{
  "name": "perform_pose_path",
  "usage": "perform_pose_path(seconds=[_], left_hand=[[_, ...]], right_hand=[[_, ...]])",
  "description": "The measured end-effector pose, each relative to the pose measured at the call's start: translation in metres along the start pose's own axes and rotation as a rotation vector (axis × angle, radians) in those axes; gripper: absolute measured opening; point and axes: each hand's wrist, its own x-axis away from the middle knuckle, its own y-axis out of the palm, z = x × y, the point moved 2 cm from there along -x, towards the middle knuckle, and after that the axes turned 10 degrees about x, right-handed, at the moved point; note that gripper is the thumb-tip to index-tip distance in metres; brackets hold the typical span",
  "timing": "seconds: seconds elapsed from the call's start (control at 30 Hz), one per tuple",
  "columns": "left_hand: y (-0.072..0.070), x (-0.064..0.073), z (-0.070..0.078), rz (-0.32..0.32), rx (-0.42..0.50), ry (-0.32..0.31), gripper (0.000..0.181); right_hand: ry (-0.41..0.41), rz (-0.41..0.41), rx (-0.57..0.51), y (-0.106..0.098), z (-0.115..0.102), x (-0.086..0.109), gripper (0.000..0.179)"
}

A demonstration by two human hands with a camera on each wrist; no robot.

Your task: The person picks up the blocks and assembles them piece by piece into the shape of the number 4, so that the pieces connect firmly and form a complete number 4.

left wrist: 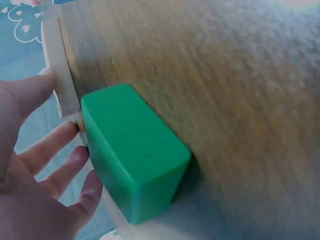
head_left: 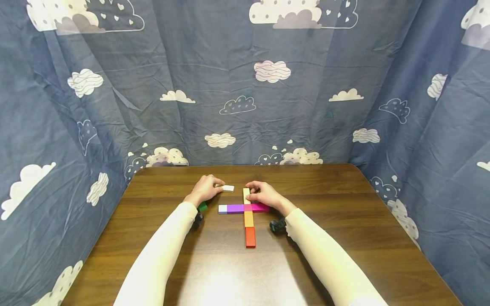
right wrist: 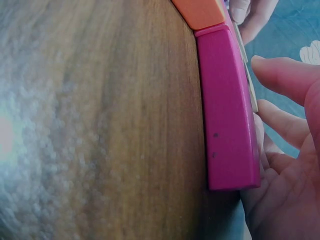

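My left hand (head_left: 206,188) pinches the near end of a white block (head_left: 228,188) between thumb and fingers, at the back of the table. Beneath that wrist stands a green block (left wrist: 135,135), its top filling the middle of the left wrist view. A cross of coloured blocks lies on the table. Thumb and fingers of my right hand (head_left: 268,196) hold the pale yellow block (head_left: 246,192) that forms its far arm. Below that wrist is the magenta block (right wrist: 230,110), the cross's right arm. An orange block (head_left: 249,219) and a red block (head_left: 250,238) run toward me.
The cross's left arm is a purple block (head_left: 235,208) with a pale lavender block (head_left: 223,209) at its end. A pink block (head_left: 248,207) sits at the crossing. Behind the brown wooden table (head_left: 325,182) hangs a blue curtain (head_left: 306,114) with clouds.
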Motion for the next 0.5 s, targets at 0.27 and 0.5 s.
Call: perform_pose_path(seconds=[0.27,0.5], left_hand=[[-0.0007,0.0021,0.0002,-0.002,0.003,-0.034,0.021],[0.0011,0.0000,0.0003,0.032,-0.008,-0.021,0.018]], right_hand=[[-0.004,-0.014,-0.016,0.0003,-0.0001,0.0013,0.049],[-0.039,-0.002,0.017,-0.0007,0.0001,0.0006,0.049]])
